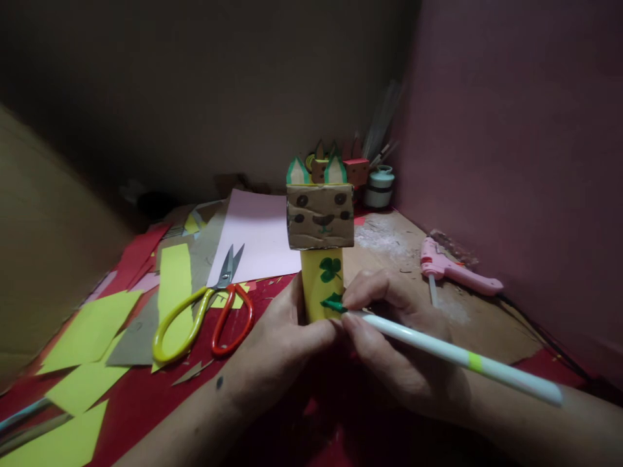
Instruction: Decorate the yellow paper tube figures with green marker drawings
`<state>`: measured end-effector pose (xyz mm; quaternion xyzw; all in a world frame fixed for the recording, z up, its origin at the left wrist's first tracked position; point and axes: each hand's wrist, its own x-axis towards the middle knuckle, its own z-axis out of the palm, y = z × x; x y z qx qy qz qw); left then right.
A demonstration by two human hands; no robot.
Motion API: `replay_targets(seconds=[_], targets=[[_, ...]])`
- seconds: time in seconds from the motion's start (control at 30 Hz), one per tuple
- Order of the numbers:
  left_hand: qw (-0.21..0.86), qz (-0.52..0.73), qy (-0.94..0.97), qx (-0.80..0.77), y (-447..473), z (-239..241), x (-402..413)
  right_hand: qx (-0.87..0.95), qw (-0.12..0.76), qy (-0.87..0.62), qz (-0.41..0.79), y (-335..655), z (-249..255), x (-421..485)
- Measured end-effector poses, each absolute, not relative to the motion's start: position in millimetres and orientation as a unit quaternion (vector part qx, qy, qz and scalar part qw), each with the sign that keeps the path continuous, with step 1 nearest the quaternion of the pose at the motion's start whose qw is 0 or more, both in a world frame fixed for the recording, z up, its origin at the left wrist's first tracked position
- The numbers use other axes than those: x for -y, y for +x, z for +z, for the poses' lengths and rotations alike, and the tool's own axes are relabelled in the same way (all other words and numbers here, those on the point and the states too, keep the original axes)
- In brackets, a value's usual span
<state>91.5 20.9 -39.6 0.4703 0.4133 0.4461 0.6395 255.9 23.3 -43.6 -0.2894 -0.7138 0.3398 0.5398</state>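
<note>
Left hand (287, 331): fingers clasping 1 figure (320, 227) | right hand (403, 337): fingers pinching 1 pen (428, 342) | figure's 8 o'clock: 1 scissors (226, 279)

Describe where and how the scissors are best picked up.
Take the scissors by the yellow loop and red loop, probably from the person's near side: both loops face the person, while the parted blades point away. The left hand is close to the red loop, so coming from the yellow side seems easier.
</note>
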Motion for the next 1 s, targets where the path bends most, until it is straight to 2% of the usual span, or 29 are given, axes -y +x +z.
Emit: replay_targets(seconds=[1.0], targets=[[0.645,0.453,0.477,-0.39,90.7,-41.9,-23.7,0.667,0.563,-0.317,0.372,255.0,-51.3,-23.8]])
